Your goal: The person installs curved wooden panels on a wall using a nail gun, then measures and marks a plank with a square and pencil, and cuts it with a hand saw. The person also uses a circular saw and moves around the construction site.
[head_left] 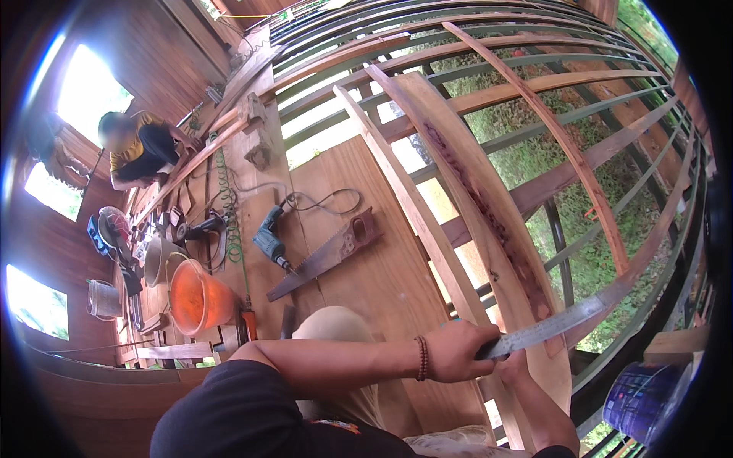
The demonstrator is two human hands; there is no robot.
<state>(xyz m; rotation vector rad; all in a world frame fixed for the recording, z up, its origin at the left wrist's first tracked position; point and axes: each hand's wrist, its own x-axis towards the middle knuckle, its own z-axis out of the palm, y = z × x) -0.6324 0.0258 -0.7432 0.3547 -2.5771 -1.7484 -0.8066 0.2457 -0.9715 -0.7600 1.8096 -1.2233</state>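
A long, flat grey metal strip (553, 324), which looks like a straightedge or blade, reaches out to the right over a wide plank. My left hand (458, 351), with a beaded bracelet at the wrist, is closed around its near end. Right beside it, my right hand (515, 370) has its fingers closed at the strip's lower edge; part of its grip is hidden. Beneath lies the wide wooden plank (458, 172) with a dark, rough streak along it. A narrow pale batten (412, 202) runs along its left side.
On the board floor (405, 278) to the left lie a handsaw (324, 259) and a corded teal drill (269, 237). Farther left stands an orange bucket (200, 298). A person (141, 149) crouches at the far left. Open joists (565, 156) span gaps above greenery. A purple tub (641, 401) is at lower right.
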